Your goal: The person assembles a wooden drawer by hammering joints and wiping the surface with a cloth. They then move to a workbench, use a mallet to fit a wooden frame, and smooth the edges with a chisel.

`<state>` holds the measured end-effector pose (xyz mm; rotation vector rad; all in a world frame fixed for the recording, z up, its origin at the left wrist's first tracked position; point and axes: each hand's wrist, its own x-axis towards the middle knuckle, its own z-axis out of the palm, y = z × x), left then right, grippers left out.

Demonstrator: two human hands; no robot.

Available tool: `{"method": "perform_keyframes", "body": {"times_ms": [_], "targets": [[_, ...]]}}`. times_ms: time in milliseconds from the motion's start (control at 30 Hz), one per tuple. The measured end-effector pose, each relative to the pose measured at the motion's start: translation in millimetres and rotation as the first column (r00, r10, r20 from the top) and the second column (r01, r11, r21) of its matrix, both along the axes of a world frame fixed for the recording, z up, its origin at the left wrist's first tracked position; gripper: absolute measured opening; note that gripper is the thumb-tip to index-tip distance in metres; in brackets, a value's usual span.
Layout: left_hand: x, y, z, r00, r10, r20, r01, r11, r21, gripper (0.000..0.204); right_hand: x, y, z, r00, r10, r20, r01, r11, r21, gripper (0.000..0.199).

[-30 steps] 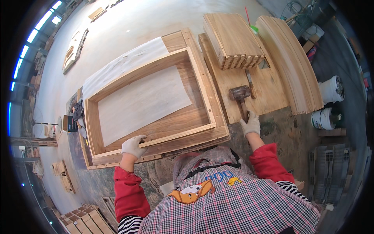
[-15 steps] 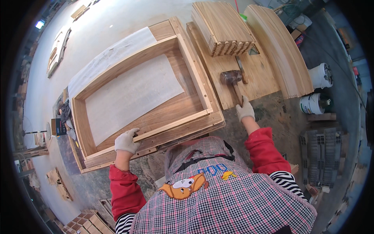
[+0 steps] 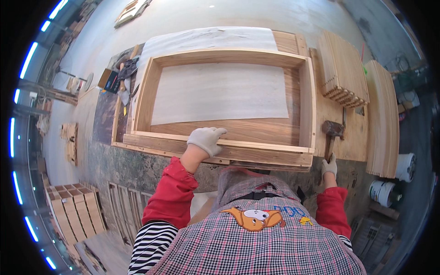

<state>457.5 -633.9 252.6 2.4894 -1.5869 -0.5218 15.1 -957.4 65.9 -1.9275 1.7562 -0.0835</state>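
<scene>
mallet [image 3: 333,129] sits over the board [image 3: 350,146] right of the frame [image 3: 268,145], right hand [image 3: 329,168] gripping its handle; left hand [image 3: 205,140] drapes fingers over the frame's near side, grip unclear, so a misaimed swing could bruise them.

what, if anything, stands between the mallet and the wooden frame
Nothing visible stands between the mallet at the right hand and the wooden frame; the stacked panels stand farther away, beyond the mallet's head.
</scene>
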Motion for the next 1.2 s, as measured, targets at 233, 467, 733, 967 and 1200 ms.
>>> {"method": "perform_keyframes", "body": {"times_ms": [233, 467, 733, 967, 1200], "targets": [[1, 5, -3, 0.999, -0.02, 0.038, 0.025, 0.991, -0.131, 0.044, 52, 14, 60, 0.929, -0.123, -0.348, 0.081, 0.988, -0.131, 0.062], [4, 9, 2, 1.0, -0.014, -0.011, 0.012, 0.989, -0.147, 0.047, 67, -4, 64, 0.993, 0.105, 0.05, -0.076, 0.911, -0.404, 0.05], [5, 6, 4, 0.999, -0.041, 0.026, 0.046, 0.981, -0.189, 0.046, 162, -28, 136, 0.716, -0.112, 0.689, -0.022, 0.983, 0.182, 0.041], [2, 5, 2, 0.999, -0.035, 0.027, 0.039, 0.985, -0.17, 0.043, 230, -27, 122, 0.959, 0.223, 0.175, -0.236, 0.97, 0.057, 0.068], [-1, -2, 8, 1.0, -0.001, 0.03, -0.002, 0.995, 0.1, 0.044, 226, -32, 95, 0.948, 0.229, 0.22, -0.228, 0.973, -0.03, 0.07]]}}
